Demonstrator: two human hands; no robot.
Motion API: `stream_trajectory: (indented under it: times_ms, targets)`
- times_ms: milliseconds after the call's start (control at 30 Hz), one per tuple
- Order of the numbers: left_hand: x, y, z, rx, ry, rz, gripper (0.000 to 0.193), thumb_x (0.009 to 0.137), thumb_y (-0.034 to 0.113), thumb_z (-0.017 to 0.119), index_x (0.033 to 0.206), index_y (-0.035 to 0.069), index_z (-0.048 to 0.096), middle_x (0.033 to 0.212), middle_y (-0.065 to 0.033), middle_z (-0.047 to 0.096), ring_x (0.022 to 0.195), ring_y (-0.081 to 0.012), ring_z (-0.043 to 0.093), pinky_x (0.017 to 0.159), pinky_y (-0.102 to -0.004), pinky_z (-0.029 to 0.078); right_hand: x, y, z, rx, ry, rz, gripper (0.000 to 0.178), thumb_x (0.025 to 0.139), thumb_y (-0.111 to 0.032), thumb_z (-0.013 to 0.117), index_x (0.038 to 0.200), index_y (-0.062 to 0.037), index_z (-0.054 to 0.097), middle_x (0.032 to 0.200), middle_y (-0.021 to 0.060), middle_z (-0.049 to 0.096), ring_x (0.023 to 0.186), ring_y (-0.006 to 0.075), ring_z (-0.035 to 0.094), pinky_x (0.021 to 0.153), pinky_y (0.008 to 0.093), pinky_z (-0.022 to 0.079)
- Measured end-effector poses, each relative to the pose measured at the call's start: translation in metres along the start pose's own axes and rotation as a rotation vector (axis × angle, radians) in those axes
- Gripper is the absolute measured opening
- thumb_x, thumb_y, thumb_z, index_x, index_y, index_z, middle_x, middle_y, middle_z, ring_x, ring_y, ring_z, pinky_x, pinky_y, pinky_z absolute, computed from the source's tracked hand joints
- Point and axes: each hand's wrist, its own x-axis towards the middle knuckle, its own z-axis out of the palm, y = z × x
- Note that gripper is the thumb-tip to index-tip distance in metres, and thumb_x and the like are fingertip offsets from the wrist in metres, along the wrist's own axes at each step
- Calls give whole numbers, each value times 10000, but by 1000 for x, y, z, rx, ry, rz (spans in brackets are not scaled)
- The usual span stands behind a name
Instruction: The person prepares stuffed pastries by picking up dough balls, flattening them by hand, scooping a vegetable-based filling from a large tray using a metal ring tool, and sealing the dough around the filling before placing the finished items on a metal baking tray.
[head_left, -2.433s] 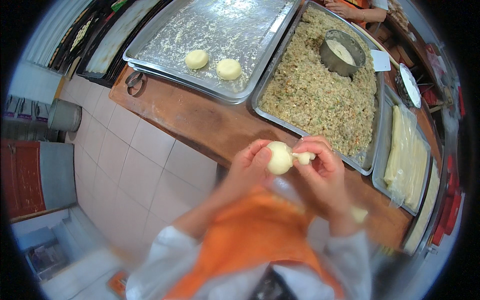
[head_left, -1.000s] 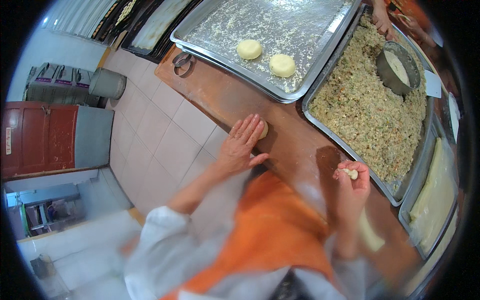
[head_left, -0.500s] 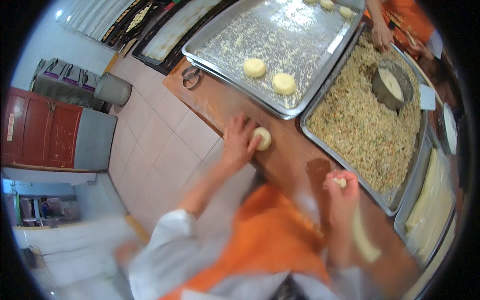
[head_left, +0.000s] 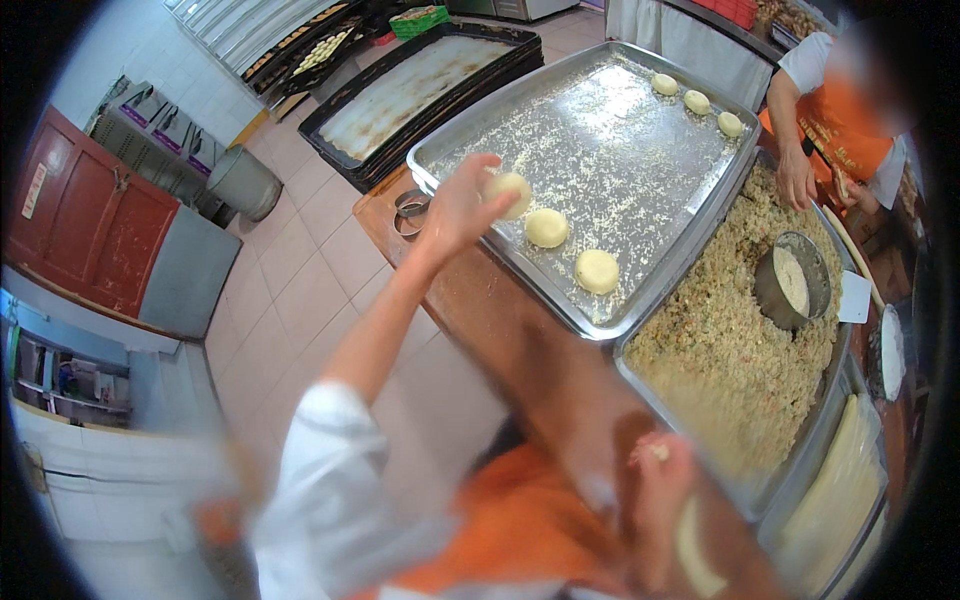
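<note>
A round, pale dough bun point(head_left: 509, 196) sits in the grip of my left hand point(head_left: 462, 212), held over the near left edge of the large metal tray point(head_left: 450, 150). Two more round buns point(head_left: 546, 228) lie just to its right on the tray, among scattered pale flakes. My right hand point(head_left: 663, 470) is low over the wooden table point(head_left: 540, 370), its fingers closed on a small piece of dough point(head_left: 659, 453). Beside that wrist, a strip of dough point(head_left: 694, 550) lies on the table, partly blurred.
A tray of crumbly filling point(head_left: 720, 330) holds a metal ring-shaped bowl point(head_left: 792, 280). Three buns point(head_left: 697, 101) sit at the tray's far end. Two metal rings point(head_left: 410, 213) rest at the table corner. A co-worker's hand point(head_left: 797, 180) is by the filling. Dough sheets point(head_left: 830, 500) lie in plastic.
My left hand has lifted the bun from the table and carried it forward over the metal tray. My right hand stays low near the table with the dough piece. The view has shifted.
</note>
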Motion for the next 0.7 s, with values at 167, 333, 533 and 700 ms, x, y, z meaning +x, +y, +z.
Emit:
stream_trajectory:
  times_ms: [167, 333, 533, 700]
  targets:
    - [40, -31, 12, 128, -227, -152, 378, 747, 314, 593, 1001, 34, 570, 902, -137, 623, 886, -287, 588, 774, -364, 438, -1, 2, 1, 0, 9, -3, 173, 792, 10, 570, 920, -51, 470, 921, 89, 540, 752, 115, 529, 665, 232, 463]
    - [45, -54, 17, 419, -151, -12, 331, 763, 314, 598, 931, 29, 612, 813, -117, 625, 764, -290, 586, 682, -355, 453, -2, 8, -10, -42, 33, 5, 195, 775, 31, 564, 930, -46, 473, 934, 86, 540, 766, 116, 530, 678, 227, 455]
    - [19, -25, 9, 445, 171, 217, 280, 782, 260, 591, 949, 36, 611, 929, -133, 600, 788, -299, 573, 724, -361, 439, 7, 24, -28, -380, 22, -270, 240, 748, 32, 565, 960, -38, 476, 913, 42, 519, 775, 106, 511, 658, 206, 432]
    - [-87, 77, 45, -288, -143, 132, 188, 778, 102, 621, 944, 19, 592, 930, -118, 579, 795, -221, 564, 644, -289, 458, 2, -10, 3, -63, 151, -5, 261, 757, 10, 567, 992, -64, 483, 881, 14, 502, 702, 75, 484, 598, 189, 413]
